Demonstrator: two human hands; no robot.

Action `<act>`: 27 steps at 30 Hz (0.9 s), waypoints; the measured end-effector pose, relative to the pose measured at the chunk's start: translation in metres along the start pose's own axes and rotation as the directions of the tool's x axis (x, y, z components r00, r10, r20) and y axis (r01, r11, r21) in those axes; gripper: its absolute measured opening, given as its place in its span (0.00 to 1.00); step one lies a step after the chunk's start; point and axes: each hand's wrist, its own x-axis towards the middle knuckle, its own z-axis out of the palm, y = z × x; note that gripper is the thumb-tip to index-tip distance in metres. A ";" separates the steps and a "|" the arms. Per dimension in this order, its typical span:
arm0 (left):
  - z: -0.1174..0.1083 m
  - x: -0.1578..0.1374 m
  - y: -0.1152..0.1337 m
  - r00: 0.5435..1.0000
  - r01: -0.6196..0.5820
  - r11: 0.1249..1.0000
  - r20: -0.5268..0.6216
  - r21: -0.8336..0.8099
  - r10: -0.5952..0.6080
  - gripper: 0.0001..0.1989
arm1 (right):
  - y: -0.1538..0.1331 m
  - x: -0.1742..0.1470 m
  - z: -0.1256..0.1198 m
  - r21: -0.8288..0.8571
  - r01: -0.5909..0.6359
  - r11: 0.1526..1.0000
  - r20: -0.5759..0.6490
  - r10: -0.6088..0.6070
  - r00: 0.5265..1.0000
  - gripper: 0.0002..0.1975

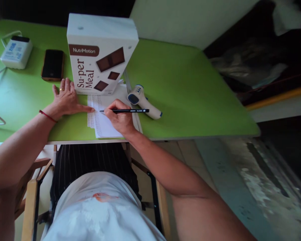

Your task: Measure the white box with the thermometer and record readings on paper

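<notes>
My right hand (120, 117) is closed around a black pen (132, 110), whose tip points left and meets or hovers just over a sheet of paper (106, 129); which of the two, I cannot tell. Small rows of handwriting run along the left part of the sheet, and more sheets lie under it. Flat on the table, my left hand (66, 100) has its fingers spread, with the thumb reaching onto the paper's left edge. A white box (84, 70) labelled NutriMotion Su-per Meal stands upright behind the paper, hiding its far part.
Right of the paper lies a white infrared thermometer (144, 102). A smartphone (53, 64) and a white adapter-like box (17, 53) with a cable are on the left of the green table (185, 90). Wooden chair arms (30, 207) flank my lap below the table's front edge.
</notes>
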 end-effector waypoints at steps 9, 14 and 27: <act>0.000 -0.001 -0.001 1.000 -0.006 1.000 -0.010 -0.019 0.006 0.78 | -0.001 0.001 0.002 0.006 -0.039 0.999 0.020 0.039 0.999 0.15; 0.001 0.000 0.000 1.000 -0.012 1.000 0.005 0.025 0.012 0.78 | -0.001 0.000 0.002 0.006 -0.050 0.999 0.015 0.050 0.999 0.13; 0.001 0.000 0.000 1.000 -0.001 1.000 0.003 0.023 0.001 0.77 | -0.004 0.001 0.001 -0.044 -0.096 0.994 -0.021 0.095 0.995 0.12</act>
